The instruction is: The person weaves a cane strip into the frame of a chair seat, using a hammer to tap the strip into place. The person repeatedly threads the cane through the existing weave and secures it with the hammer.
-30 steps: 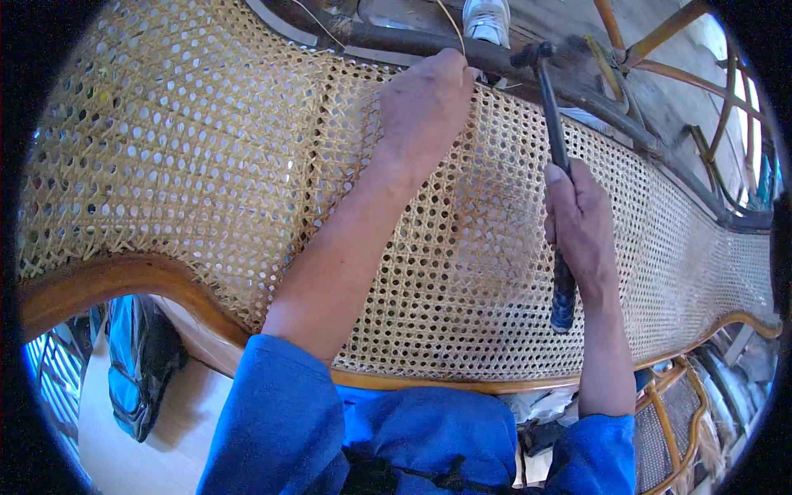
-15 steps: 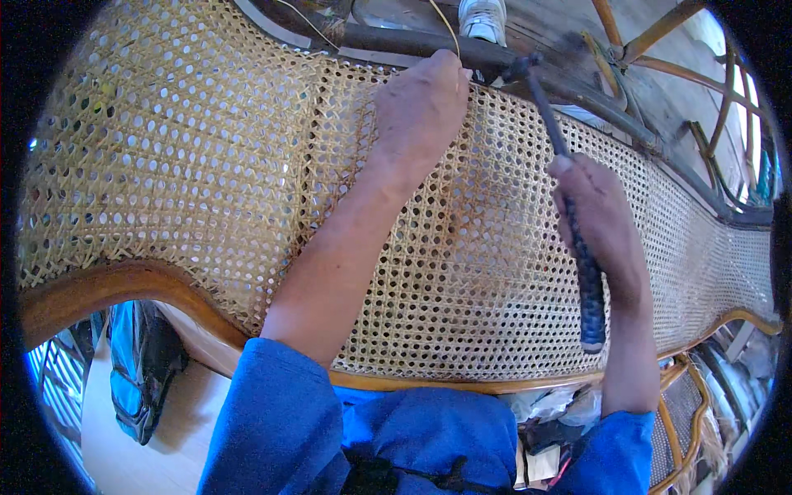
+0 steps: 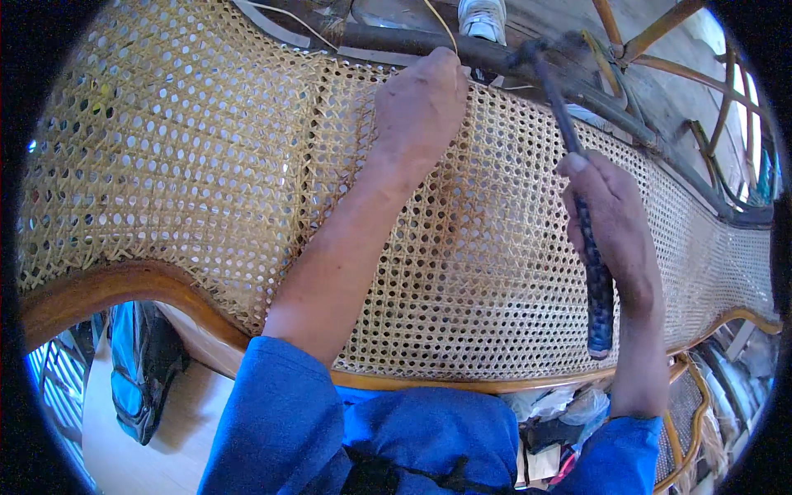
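Observation:
Woven cane webbing (image 3: 470, 322) stretches across a long curved furniture frame in front of me. At its far edge my left hand (image 3: 421, 103) is closed, pinching a thin cane strand (image 3: 443, 23) that sticks up past the knuckles. My fingertips are hidden behind the hand, against the dark far rail (image 3: 379, 38). My right hand (image 3: 615, 214) is wrapped around the dark grip of a hammer (image 3: 563, 115), thumb along the shaft. The hammer's head is raised to the right of my left hand, apart from it and blurred by motion.
A brown wooden edge (image 3: 124, 285) curves along the near side. Rattan poles (image 3: 660, 33) stand at the far right, and a white shoe (image 3: 483, 21) is beyond the rail. A blue and black backpack (image 3: 136, 371) lies at lower left; plastic bags (image 3: 582, 408) lie at lower right.
My right hand and the hammer have shifted slightly right, the hammer's head swinging away from my left hand. My left hand stays at the edge. A pale strand at far left has shifted.

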Demonstrator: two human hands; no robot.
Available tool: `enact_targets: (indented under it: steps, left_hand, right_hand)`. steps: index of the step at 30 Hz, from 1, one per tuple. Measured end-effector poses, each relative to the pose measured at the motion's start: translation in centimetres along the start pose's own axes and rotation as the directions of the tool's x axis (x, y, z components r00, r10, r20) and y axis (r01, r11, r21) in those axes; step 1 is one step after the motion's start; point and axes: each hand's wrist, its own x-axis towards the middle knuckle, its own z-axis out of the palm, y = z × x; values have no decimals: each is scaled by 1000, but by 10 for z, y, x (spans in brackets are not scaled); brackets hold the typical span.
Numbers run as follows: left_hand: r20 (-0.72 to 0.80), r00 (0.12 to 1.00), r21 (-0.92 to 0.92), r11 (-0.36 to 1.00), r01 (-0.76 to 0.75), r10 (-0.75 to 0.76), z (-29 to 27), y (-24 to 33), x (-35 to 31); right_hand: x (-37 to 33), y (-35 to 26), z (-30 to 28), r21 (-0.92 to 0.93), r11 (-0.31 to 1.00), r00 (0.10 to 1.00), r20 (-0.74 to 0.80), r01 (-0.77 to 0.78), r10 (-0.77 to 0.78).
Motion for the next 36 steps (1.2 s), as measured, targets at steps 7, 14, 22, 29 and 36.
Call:
enact_targets:
  steps: [7, 14, 22, 29, 36]
  left_hand:
    - [27, 999, 16, 999, 36, -37, 3, 2, -1]
    - [52, 995, 96, 992, 83, -89, -11, 3, 0]
    - [120, 926, 243, 894, -376, 357, 13, -23, 17]
    - [131, 984, 286, 945, -158, 125, -2, 5, 8]
    - [175, 948, 206, 932, -298, 264, 1, -3, 12]
  right_hand:
    - [-9, 89, -33, -272, 962, 922, -366, 23, -125]
    - [-11, 155, -69, -651, 733, 819, -520, -196, -242]
    - [-92, 171, -108, -403, 912, 593, -718, 71, -364]
    - [-276, 296, -48, 75, 962, 532, -820, -261, 208]
    - [-330, 423, 134, 186, 868, 601, -655, -460, 458]
